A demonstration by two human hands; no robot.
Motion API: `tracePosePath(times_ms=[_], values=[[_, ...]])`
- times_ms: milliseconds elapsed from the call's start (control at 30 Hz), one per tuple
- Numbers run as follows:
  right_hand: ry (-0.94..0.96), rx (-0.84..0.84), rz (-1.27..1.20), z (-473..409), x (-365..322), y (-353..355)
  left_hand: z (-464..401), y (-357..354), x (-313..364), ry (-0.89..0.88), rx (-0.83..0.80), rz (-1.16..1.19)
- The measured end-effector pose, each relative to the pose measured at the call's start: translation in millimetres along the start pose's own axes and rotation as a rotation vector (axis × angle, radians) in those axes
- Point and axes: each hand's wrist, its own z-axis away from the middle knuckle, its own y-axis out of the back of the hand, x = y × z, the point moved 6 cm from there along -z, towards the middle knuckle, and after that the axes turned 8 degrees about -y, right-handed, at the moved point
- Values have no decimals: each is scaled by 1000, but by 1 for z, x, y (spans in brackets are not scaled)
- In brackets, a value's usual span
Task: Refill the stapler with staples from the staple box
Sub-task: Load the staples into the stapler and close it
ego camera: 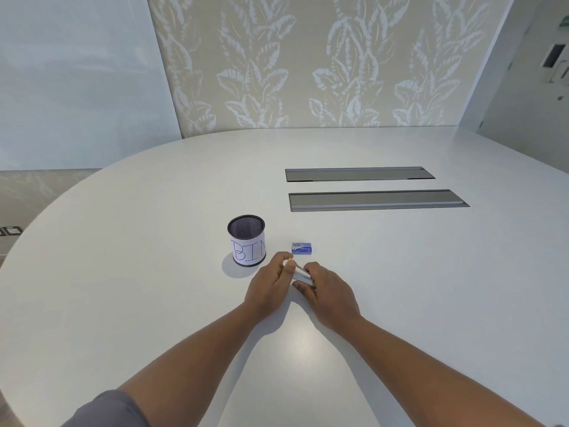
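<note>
A small pale stapler [301, 275] sits between both hands just above the white table [400, 288]. My left hand [271, 286] pinches its raised upper end with thumb and fingertips. My right hand [328, 292] wraps the lower body, hiding most of it. A small blue staple box [302, 248] lies flat on the table just beyond the hands, apart from them, its lid looking shut.
A black mesh cup [247, 240] with a paper label reading "BIN" stands left of the staple box. Two long grey cable hatches [377, 199] are set into the table farther back right. The table's curved edge runs along the left.
</note>
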Motion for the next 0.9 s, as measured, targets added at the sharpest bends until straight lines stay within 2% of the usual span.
tracePosePath(times_ms=[133,233,500,633,800,900], values=[[-62,43,-133,-4,9,5,6,0,2,-40,-78,80],[-60,28,-205,-5,11,4,7,4,-2,-36,-77,110],[-28,-5,-212,-4,7,4,3,15,-3,-151,-61,-54],[-15,-44,-188,-4,5,3,4,21,-2,-141,-84,-114],[-59,-114,-280,-5,12,6,8,28,-10,-98,-99,-137],[-17,-147,-225,-6,13,8,8,27,-14,-57,-151,-110]])
